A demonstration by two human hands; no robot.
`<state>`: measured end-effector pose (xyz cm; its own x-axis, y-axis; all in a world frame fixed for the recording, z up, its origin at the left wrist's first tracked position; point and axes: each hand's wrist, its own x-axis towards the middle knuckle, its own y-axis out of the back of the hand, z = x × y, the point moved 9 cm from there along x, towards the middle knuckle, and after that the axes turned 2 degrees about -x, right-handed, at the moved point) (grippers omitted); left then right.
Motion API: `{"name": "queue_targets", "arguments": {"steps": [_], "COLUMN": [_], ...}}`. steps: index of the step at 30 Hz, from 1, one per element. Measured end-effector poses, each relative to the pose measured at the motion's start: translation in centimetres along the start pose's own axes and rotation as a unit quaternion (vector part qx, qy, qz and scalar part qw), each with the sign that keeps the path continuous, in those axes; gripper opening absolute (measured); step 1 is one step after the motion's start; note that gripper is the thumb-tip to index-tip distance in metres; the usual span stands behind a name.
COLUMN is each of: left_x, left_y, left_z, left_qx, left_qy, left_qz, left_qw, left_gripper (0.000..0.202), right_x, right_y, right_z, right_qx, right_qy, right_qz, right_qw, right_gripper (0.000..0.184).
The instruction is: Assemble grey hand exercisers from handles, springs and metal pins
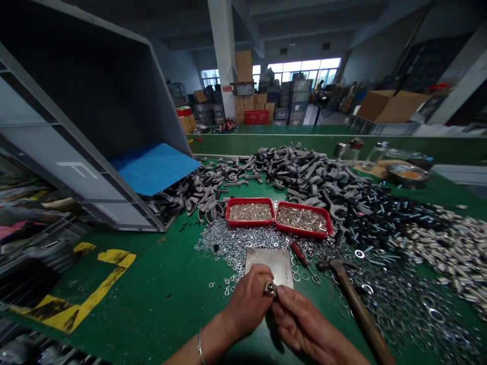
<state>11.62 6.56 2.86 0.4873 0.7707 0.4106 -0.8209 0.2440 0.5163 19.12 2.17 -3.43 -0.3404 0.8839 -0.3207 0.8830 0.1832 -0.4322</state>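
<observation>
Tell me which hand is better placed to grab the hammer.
Right hand, probably: the hammer lies on that side, handle running close past it. The left hand pinches the small metal part and is farther off.

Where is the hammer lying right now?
In the head view, the hammer lies on the green table right of the right hand, its head near the metal plate among loose washers.

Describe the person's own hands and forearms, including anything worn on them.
Both hands are bare, with no gloves. The left hand has a thin silver bangle around its wrist. The right hand shows no ring, watch or band. Both forearms are uncovered as far as the frame shows; no sleeves appear.
</observation>
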Motion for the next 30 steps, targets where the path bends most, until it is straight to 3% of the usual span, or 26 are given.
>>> {"name": "queue_targets", "arguments": {"steps": [1, 3, 5, 8, 10, 11, 14, 16, 19, 21, 23, 25, 27, 30], "left_x": [-0.1, -0.2, -0.3, 0.0, 0.2, 0.3, 0.1, -0.1, -0.2, -0.1, 0.1, 0.3, 0.5, 0.9], "left_y": [-0.1, 0.5, 1.2, 1.0, 0.3, 0.2, 0.5, 0.5, -0.5, -0.8, -0.5, -0.1, -0.1, -0.6], "left_z": [0.1, -0.6, -0.9, 0.7, 1.2, 0.8, -0.7, -0.7, 0.6, 0.6, -0.1, -0.5, -0.1, 0.9], "left_qx": [0.0, -0.004, 0.0, 0.001, -0.008, -0.013, -0.013, -0.01, -0.018, -0.021, -0.013, -0.003, -0.002, -0.018], "left_qy": [-0.006, 0.037, 0.071, -0.009, -0.029, -0.008, 0.077, 0.076, 0.006, -0.001, 0.035, 0.06, 0.056, 0.034], "left_qz": [-0.013, 0.017, 0.061, 0.037, -0.001, -0.005, 0.038, 0.044, -0.019, -0.039, -0.012, 0.022, 0.022, -0.035], "left_qw": [1.0, 0.999, 0.996, 0.999, 1.0, 1.0, 0.996, 0.996, 1.0, 0.999, 0.999, 0.998, 0.998, 0.999], "left_gripper": [0.015, 0.016, 0.017, 0.012, 0.011, 0.012, 0.017, 0.018, 0.017, 0.017, 0.019, 0.02, 0.019, 0.017], "right_x": [-0.1, -0.5, -0.7, -0.8, -0.9, -0.8, -1.3, -1.2, -1.1, -1.3, -1.7, -2.0, -1.6, -1.3], "right_y": [0.2, 0.8, 0.8, -0.8, -0.7, 0.1, 1.9, 1.8, 0.1, 0.5, 1.7, 2.4, 2.0, 0.4], "right_z": [-0.2, -1.3, -1.5, 0.3, 0.1, -0.8, -3.5, -2.3, 0.8, 0.1, -2.0, -2.5, -1.3, 0.7], "right_qx": [-0.038, -0.132, -0.127, -0.006, -0.052, -0.121, -0.296, -0.251, -0.12, -0.18, -0.277, -0.275, -0.211, -0.111], "right_qy": [0.009, 0.056, 0.055, -0.053, -0.056, -0.018, 0.108, 0.076, -0.039, -0.002, 0.086, 0.115, 0.078, -0.007], "right_qz": [0.006, 0.048, 0.06, -0.03, -0.042, -0.007, 0.13, 0.126, 0.021, 0.037, 0.113, 0.15, 0.117, 0.023], "right_qw": [0.999, 0.988, 0.989, 0.998, 0.996, 0.992, 0.94, 0.957, 0.992, 0.983, 0.95, 0.942, 0.967, 0.994], "right_gripper": [0.039, 0.039, 0.041, 0.047, 0.049, 0.048, 0.046, 0.05, 0.06, 0.058, 0.051, 0.048, 0.051, 0.058]}}
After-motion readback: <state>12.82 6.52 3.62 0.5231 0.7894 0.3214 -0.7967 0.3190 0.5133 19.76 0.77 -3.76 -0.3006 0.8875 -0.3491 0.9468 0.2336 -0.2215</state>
